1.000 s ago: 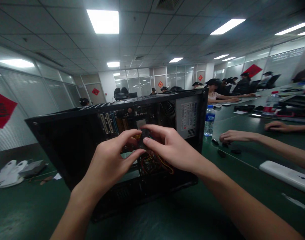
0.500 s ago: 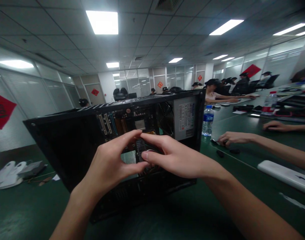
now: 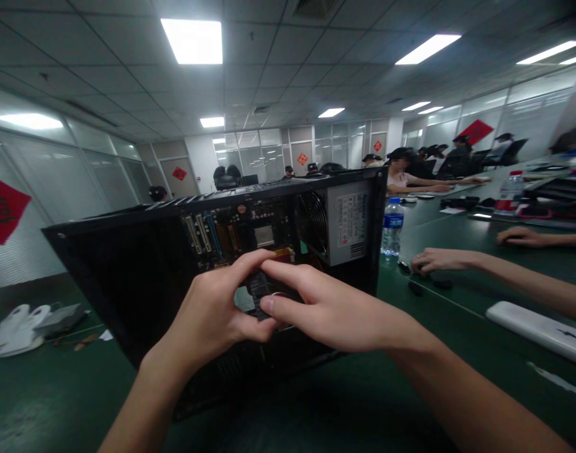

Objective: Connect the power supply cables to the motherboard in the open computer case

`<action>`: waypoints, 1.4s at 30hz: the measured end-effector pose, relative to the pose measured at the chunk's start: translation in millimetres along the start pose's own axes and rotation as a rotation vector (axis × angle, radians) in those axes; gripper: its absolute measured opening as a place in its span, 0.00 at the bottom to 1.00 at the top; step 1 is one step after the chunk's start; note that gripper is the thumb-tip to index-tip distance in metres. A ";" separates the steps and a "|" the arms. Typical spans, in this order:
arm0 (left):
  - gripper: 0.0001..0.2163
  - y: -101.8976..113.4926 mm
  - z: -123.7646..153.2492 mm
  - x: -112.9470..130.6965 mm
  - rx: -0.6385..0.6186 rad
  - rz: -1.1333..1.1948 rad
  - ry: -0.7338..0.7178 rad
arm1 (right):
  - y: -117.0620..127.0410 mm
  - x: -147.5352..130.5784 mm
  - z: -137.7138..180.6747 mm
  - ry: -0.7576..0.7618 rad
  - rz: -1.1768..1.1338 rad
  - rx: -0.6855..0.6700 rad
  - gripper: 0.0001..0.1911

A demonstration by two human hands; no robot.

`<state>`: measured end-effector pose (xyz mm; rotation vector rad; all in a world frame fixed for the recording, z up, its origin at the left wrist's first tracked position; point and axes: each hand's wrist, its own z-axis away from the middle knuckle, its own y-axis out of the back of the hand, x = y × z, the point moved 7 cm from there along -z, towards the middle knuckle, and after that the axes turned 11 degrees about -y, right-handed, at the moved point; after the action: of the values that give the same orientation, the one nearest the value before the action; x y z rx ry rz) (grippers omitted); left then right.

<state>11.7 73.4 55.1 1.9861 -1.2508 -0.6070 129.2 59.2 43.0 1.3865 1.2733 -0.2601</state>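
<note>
My left hand (image 3: 217, 299) and my right hand (image 3: 326, 302) meet in front of an open black computer case (image 3: 122, 277). Between them is a dark ribbed part, apparently a CPU cooler (image 3: 257, 294), gripped by the fingertips of both; much of it is covered by my right hand. Behind and above the hands, the motherboard (image 3: 241, 217) shows a bare silver square, the CPU (image 3: 264, 236), and several slots at its left. A grey power supply (image 3: 349, 223) with a label and a fan fills the case's upper right.
A water bottle (image 3: 392, 226) stands just right of the case. Another person's hand (image 3: 441, 259) rests by small black items, with a white bar-shaped object (image 3: 540, 330) nearer me. At the left lie white pieces (image 3: 19, 333) and a grey box (image 3: 61, 319) on the green table (image 3: 47, 396).
Both hands have moved slightly down with the cooler, drawing away from the motherboard, so the silver CPU shows more fully. The case stays in place.
</note>
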 end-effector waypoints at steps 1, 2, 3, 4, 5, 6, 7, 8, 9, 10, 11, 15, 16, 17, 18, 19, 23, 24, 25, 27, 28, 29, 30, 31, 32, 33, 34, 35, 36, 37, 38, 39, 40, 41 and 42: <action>0.33 -0.6 0.3 -0.7 0.006 -0.006 -0.002 | -0.2 0.5 0.0 -0.003 -0.003 0.003 0.12; 0.33 -1.0 0.7 -1.8 0.013 -0.017 0.001 | -0.1 1.1 -0.1 0.000 -0.010 0.009 0.14; 0.34 -1.2 1.1 -3.0 0.025 -0.030 0.008 | 0.5 2.0 -0.3 0.009 -0.021 0.019 0.16; 0.35 -1.0 1.4 -4.3 0.040 -0.043 0.018 | 1.9 3.3 -0.3 0.021 -0.037 0.037 0.19; 0.35 -0.6 1.5 -5.2 0.058 -0.051 0.027 | 3.8 5.1 -0.4 0.031 -0.054 0.059 0.23; 0.34 -0.4 1.4 -5.7 0.076 -0.052 0.033 | 6.0 7.4 -0.4 0.037 -0.069 0.085 0.27; 0.33 -0.3 1.0 -5.5 0.092 -0.048 0.033 | 8.3 10.1 -0.5 0.037 -0.082 0.108 0.31; 0.30 -0.5 0.3 -5.0 0.104 -0.040 0.029 | 10.4 13.0 -0.9 0.031 -0.093 0.124 0.34; 0.28 -0.9 -0.5 -4.0 0.114 -0.031 0.019 | 12.0 15.9 -1.6 0.020 -0.103 0.128 0.36; 0.25 -1.3 -1.3 -3.0 0.123 -0.023 0.006 | 13.1 18.7 -3.0 0.011 -0.115 0.121 0.37; 0.24 -1.3 -2.0 -2.3 0.133 -0.020 -0.006 | 14.0 20.9 -4.9 0.009 -0.127 0.110 0.37; 0.22 -0.2 -2.7 -7.0 0.168 -0.022 0.003 | 22.8 29.9 -17.6 0.076 -0.147 0.145 0.26; 0.22 -0.3 -2.4 -10.4 0.164 -0.020 0.022 | 26.1 31.7 -20.6 0.115 -0.114 0.189 0.24; 0.22 -0.6 -2.1 -14.0 0.155 -0.013 0.041 | 28.8 32.3 -22.8 0.169 -0.051 0.239 0.22; 0.21 -1.1 -1.7 -17.7 0.143 -0.001 0.057 | 30.2 31.6 -23.7 0.236 0.038 0.285 0.21; 0.21 -1.8 -1.3 -21.3 0.130 0.014 0.071 | 30.4 29.6 -23.2 0.313 0.147 0.327 0.21; 0.21 -6.9 0.3 -32.6 0.091 0.124 0.106 | 26.4 21.8 -14.1 0.540 0.616 0.457 0.22; 0.21 -8.2 0.8 -34.6 0.091 0.156 0.118 | 25.7 20.7 -11.8 0.570 0.715 0.485 0.21; 0.22 -9.5 1.2 -36.3 0.095 0.188 0.130 | 24.4 19.4 -9.1 0.611 0.793 0.511 0.20; 0.23 -12.2 1.8 -37.9 0.098 0.254 0.148 | 20.4 15.7 -1.2 0.749 0.862 0.566 0.18; 0.23 -14.0 1.9 -37.7 0.088 0.290 0.152 | 18.0 13.8 3.8 0.835 0.854 0.604 0.16; 0.23 -15.9 2.0 -37.2 0.073 0.326 0.156 | 15.3 12.6 9.1 0.922 0.832 0.643 0.14; 0.24 -17.7 2.3 -36.6 0.054 0.359 0.160 | 12.5 12.3 13.4 0.993 0.806 0.677 0.12; 0.23 -19.2 2.7 -36.1 0.035 0.387 0.166 | 9.6 12.7 16.4 1.044 0.784 0.700 0.11; 0.23 -20.1 3.3 -35.9 0.018 0.407 0.175 | 6.9 13.5 18.0 1.074 0.766 0.712 0.10; 0.23 -20.4 4.1 -36.1 0.006 0.416 0.185 | 4.7 14.5 18.6 1.088 0.753 0.711 0.10; 0.23 -20.2 4.8 -36.6 -0.003 0.413 0.196 | 3.1 15.6 18.3 1.090 0.742 0.702 0.11; 0.22 -20.0 5.5 -37.2 -0.013 0.403 0.204 | 2.3 16.7 17.4 1.080 0.734 0.689 0.11; 0.22 -20.0 5.9 -37.9 -0.024 0.390 0.210 | 2.3 17.9 16.3 1.065 0.729 0.676 0.11; 0.22 -20.1 6.1 -38.6 -0.034 0.375 0.213 | 2.8 19.2 15.1 1.046 0.728 0.664 0.12; 0.22 -20.1 6.0 -39.4 -0.041 0.359 0.214 | 3.5 20.7 13.2 1.020 0.736 0.655 0.12; 0.22 -20.2 5.7 -40.2 -0.042 0.345 0.213 | 4.3 22.5 10.6 0.983 0.753 0.647 0.12; 0.22 -20.1 5.1 -41.2 -0.037 0.330 0.212 | 5.2 24.5 7.4 0.940 0.777 0.641 0.12; 0.22 -19.8 4.6 -42.4 -0.025 0.314 0.213 | 6.0 26.6 3.9 0.893 0.806 0.637 0.13; 0.22 -19.0 4.0 -43.8 -0.004 0.289 0.215 | 6.5 28.8 0.0 0.843 0.836 0.632 0.13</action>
<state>1.2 117.2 38.8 1.7691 -1.3644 -0.2475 145.2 75.9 24.7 2.6113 1.1477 0.6175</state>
